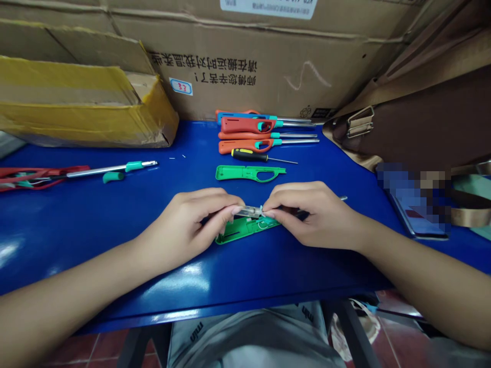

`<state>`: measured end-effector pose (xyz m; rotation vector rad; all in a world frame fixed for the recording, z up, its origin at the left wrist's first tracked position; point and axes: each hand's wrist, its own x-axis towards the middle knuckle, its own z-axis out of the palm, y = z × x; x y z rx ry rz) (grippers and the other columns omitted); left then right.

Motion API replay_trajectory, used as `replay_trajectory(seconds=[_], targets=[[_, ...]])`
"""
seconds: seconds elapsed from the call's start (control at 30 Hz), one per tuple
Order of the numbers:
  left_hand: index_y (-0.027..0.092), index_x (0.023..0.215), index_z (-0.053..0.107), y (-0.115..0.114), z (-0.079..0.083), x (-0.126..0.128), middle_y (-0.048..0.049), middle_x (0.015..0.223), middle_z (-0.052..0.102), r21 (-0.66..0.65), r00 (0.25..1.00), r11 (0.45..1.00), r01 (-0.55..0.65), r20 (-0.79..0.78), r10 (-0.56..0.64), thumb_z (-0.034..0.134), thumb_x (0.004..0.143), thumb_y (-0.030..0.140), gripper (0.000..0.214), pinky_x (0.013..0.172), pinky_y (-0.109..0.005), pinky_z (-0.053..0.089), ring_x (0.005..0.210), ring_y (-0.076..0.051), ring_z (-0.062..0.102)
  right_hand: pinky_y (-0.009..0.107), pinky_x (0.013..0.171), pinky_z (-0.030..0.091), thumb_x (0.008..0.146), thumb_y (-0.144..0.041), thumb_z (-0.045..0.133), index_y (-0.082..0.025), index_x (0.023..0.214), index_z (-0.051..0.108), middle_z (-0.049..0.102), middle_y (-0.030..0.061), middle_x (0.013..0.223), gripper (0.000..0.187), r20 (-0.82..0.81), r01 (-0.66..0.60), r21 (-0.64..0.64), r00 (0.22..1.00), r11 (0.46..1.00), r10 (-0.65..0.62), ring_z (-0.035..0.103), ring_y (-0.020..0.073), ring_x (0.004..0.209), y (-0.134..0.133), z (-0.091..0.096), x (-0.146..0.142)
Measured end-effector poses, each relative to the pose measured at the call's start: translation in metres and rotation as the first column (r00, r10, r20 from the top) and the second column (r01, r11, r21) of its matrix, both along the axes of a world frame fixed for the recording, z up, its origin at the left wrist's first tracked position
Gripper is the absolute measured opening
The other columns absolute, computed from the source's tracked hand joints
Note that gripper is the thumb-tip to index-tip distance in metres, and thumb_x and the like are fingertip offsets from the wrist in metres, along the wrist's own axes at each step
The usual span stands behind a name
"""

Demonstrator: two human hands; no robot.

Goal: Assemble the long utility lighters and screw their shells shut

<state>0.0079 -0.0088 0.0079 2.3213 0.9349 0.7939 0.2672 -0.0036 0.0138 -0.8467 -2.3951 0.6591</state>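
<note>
My left hand (205, 214) is closed, with thumb and forefinger pinching one end of a small clear lighter fuel tank (250, 210). At the tank's other end, my right hand (312, 212) pinches its pale bluish tip. Just below both hands lies a green lighter half-shell (240, 232) with teal and white inner parts; my hands partly cover it. The tip of a metal rod (343, 198) shows beyond my right hand. Farther back, the matching green half-shell (245, 173) lies by itself on the blue table (172, 291).
Several red, orange and blue lighters (245, 145) are lined up behind a black-yellow screwdriver (249, 155). At left lies an opened red lighter (46, 176) near a teal cap (113, 177). Cardboard boxes (215, 97) stand at the back; a brown bag (422, 122) and phone (418, 214) are at right.
</note>
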Motion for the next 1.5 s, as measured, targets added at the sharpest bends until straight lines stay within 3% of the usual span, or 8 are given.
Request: replay_trajectory(seconds=[0.3,0.6,1.07,1.27,1.4,1.5], targets=[[0.015,0.11,0.076,0.0,0.005,-0.001,-0.0019,0.085,0.075,0.048,0.999,0.998,-0.043,-0.015,0.044,0.054,0.106,0.025,0.024,0.072,-0.021,0.053,0.07,-0.011,0.067,0.025,0.06,0.042,0.094,-0.015,0.065,-0.017,0.093,0.073,0.074,0.0013,0.085,0.009,0.0,0.09,0.004,0.996,0.996,-0.09,0.055,0.0096,0.062,0.002,0.004,0.002],[0.015,0.108,0.076,0.0,0.005,0.0,0.0005,0.081,0.073,-0.013,0.998,0.999,-0.052,0.029,0.053,0.055,0.105,0.024,0.022,0.064,-0.019,0.051,0.064,-0.008,0.064,0.026,0.067,0.046,0.098,-0.013,0.061,-0.015,0.096,0.073,0.076,0.0046,0.091,0.012,-0.036,0.036,0.041,0.999,0.999,-0.034,0.062,0.0124,0.074,0.002,0.002,0.002],[0.014,0.11,0.076,0.005,0.005,-0.003,-0.0021,0.085,0.075,0.109,0.999,0.993,0.051,-0.007,-0.051,0.056,0.105,0.021,0.022,0.066,-0.018,0.05,0.069,-0.009,0.066,0.027,0.071,0.047,0.1,-0.013,0.059,-0.013,0.096,0.073,0.074,0.0052,0.091,0.015,-0.01,-0.037,0.058,0.999,0.998,0.038,0.067,0.0137,0.078,0.001,0.002,0.004],[0.014,0.113,0.077,0.004,0.011,-0.007,-0.0038,0.096,0.078,0.106,0.996,0.991,0.078,-0.047,-0.073,0.058,0.105,0.021,0.022,0.076,-0.02,0.053,0.081,-0.011,0.07,0.025,0.061,0.041,0.095,-0.014,0.064,-0.014,0.096,0.074,0.071,0.0012,0.085,0.01,-0.022,0.048,0.035,0.999,0.998,-0.047,0.055,0.0085,0.063,0.001,0.002,0.0],[0.016,0.113,0.078,0.002,0.013,-0.007,-0.0046,0.099,0.078,0.055,0.995,0.994,0.095,-0.029,-0.094,0.062,0.102,0.023,0.021,0.078,-0.02,0.055,0.086,-0.012,0.071,0.026,0.066,0.042,0.095,-0.017,0.063,-0.016,0.099,0.074,0.069,0.0,0.084,0.012,0.093,0.049,0.011,0.994,0.999,-0.05,0.058,0.0108,0.07,0.001,0.008,0.001],[0.016,0.111,0.078,0.002,0.014,-0.008,-0.004,0.098,0.077,0.044,0.994,0.993,0.105,-0.046,-0.103,0.064,0.099,0.023,0.019,0.073,-0.019,0.056,0.082,-0.011,0.071,0.028,0.071,0.044,0.097,-0.021,0.061,-0.018,0.104,0.073,0.07,0.0021,0.097,0.014,0.207,0.05,0.032,0.977,0.998,-0.055,0.063,0.0148,0.084,0.001,0.013,0.005]])
